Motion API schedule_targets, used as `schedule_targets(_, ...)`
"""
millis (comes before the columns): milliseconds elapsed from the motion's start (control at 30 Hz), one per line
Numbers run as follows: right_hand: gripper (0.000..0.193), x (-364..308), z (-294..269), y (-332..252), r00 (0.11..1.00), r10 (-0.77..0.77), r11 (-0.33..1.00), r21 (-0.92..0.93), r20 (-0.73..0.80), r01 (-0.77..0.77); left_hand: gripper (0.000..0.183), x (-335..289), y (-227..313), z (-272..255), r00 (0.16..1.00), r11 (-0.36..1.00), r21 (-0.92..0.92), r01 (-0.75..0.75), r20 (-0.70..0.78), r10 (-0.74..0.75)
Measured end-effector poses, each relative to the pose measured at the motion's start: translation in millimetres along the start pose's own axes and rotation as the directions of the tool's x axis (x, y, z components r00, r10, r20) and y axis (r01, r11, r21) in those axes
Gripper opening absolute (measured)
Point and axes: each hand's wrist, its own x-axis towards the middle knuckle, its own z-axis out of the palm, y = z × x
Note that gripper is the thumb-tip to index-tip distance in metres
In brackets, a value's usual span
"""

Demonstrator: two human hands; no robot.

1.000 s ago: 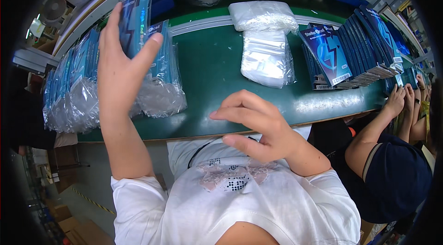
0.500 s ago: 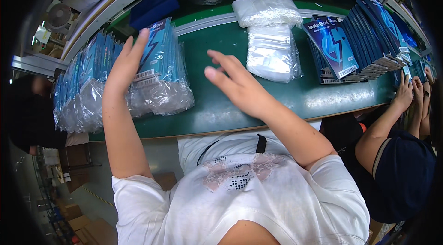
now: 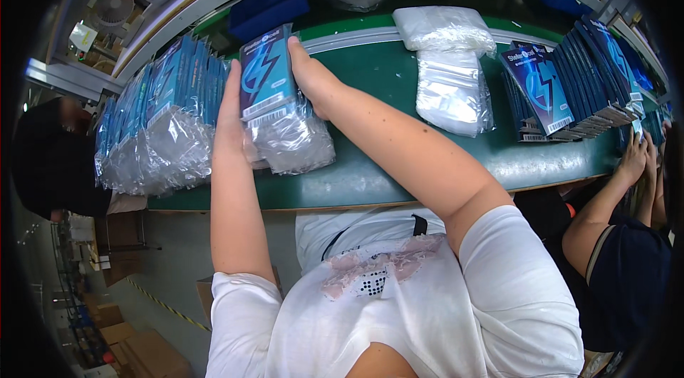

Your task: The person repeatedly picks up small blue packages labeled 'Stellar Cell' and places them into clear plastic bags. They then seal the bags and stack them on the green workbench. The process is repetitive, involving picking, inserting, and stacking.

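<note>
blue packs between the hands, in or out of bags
In bags: crumpled clear plastic bunches at the near end of the blue packs, between the left hand and right hand. Cannot tell if the bags are sealed.

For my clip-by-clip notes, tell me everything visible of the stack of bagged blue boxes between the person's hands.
The stack is made of flat, dark-blue-to-teal boxes in clear, shiny, plastic-looking bags. The top face, turned toward the camera, shows a lightning-bolt graphic, pale print and a barcode along its near edge. Loose bag ends bunch, crumpled, on the near side. It sits on the green table; the left hand and right hand flank it, seemingly touching its sides. The box count is unclear.
</note>
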Motion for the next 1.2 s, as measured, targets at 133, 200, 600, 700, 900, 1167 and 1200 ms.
schedule_targets(133, 0.057, -38, 14, -32, 0.984, 0.074, 0.993, 0.083, 0.162, -0.088, 0.041, 6, 3, -16, 0.996, 0.996, 0.031, -0.085, 0.039, 0.084)
schedule_targets(200, 0.060, -50, 12, -35, 0.988, 0.045, 0.992, 0.112, 0.145, -0.061, 0.041, 12, 4, -24, 0.987, 0.997, -0.005, -0.076, 0.141, 0.076)
schedule_targets(600, 0.061, -113, 28, -11, 1.000, -0.006, 0.984, 0.176, 0.006, 0.005, 0.044, 15, 9, -17, 0.986, 0.996, -0.034, 0.086, 0.144, -0.080)
schedule_targets(700, 0.058, -116, 26, -13, 0.999, -0.032, 0.983, 0.179, 0.009, 0.030, 0.041, 9, 12, -15, 0.980, 0.997, -0.034, 0.076, 0.185, -0.068)
schedule_targets(900, 0.102, -115, -23, 1, 0.996, -0.026, 0.998, -0.053, -0.086, 0.021, 0.067, -5, 16, -9, 0.992, 0.993, 0.113, -0.028, 0.129, 0.014)
schedule_targets(1167, 0.089, -142, -73, 5, 0.997, -0.072, 0.997, 0.036, 0.029, 0.070, 0.082, -27, -19, -24, 0.988, 0.972, 0.183, -0.150, 0.072, 0.139)
schedule_targets(1200, 0.085, -143, -75, 7, 0.997, -0.074, 0.996, 0.043, 0.018, 0.073, 0.082, -24, -32, -35, 0.988, 0.961, 0.231, -0.152, 0.013, 0.153)
